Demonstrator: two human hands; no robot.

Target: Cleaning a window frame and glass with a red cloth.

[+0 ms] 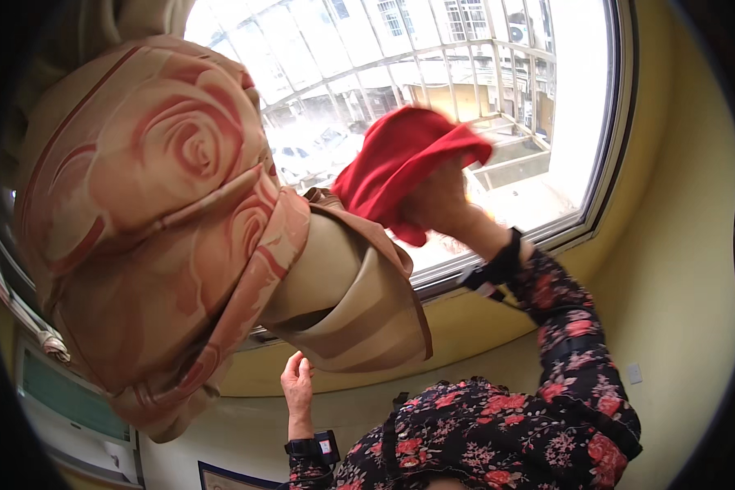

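A bunched red cloth [398, 165] is in my right hand [438, 199], raised in front of the window glass [337, 79]. Whether the cloth touches the glass I cannot tell. Low at the centre is my left hand [297, 380], its fingers curled, just below the hanging edge of a gathered curtain [190, 153] with a rose pattern. Nothing shows in that hand, and whether it touches the fabric is unclear. The curtain is folded over on itself, with a beige striped part [361, 312] hanging between my hands.
The metal window frame [606, 202] curves around the glass, with a barred cage [496, 67] outside. A yellow wall [667, 245] with a switch plate [634, 373] stands at the right. At the lower left are a green panel [67, 398] and a dark-edged frame [233, 478].
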